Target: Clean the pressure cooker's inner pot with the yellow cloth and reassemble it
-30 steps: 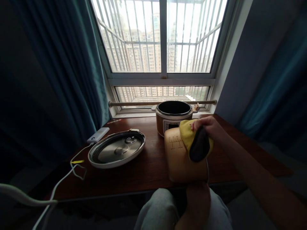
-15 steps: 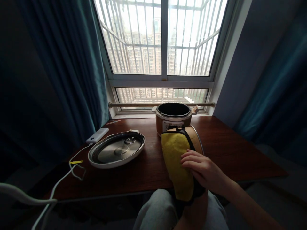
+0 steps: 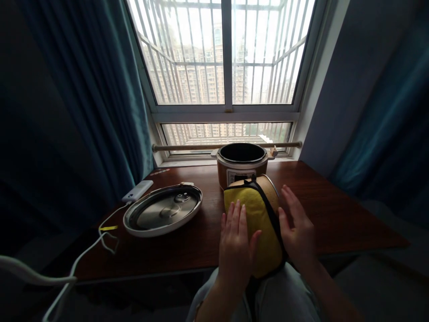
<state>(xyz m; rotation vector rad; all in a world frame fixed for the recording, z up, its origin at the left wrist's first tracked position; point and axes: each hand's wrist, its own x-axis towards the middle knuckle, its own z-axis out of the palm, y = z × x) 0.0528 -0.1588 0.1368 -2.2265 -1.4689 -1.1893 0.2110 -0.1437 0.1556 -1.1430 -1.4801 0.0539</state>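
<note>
A tan inner pot (image 3: 268,190) lies on its side on my lap at the table's near edge. A yellow cloth with a black edge (image 3: 259,214) is draped over it. My left hand (image 3: 236,243) lies flat on the cloth, fingers stretched out. My right hand (image 3: 296,228) rests open against the pot's right side, next to the black edge. Behind the pot stands an open electric cooker base (image 3: 241,163).
The cooker's round lid (image 3: 163,213) lies on the wooden table (image 3: 335,205) at the left. A white power bank (image 3: 137,190) with a white cable (image 3: 80,257) sits at the table's left edge. Teal curtains hang on both sides of the barred window.
My left hand has come up onto the cloth. My right hand has slid off the cloth to the pot's right side. The cloth now covers more of the pot.
</note>
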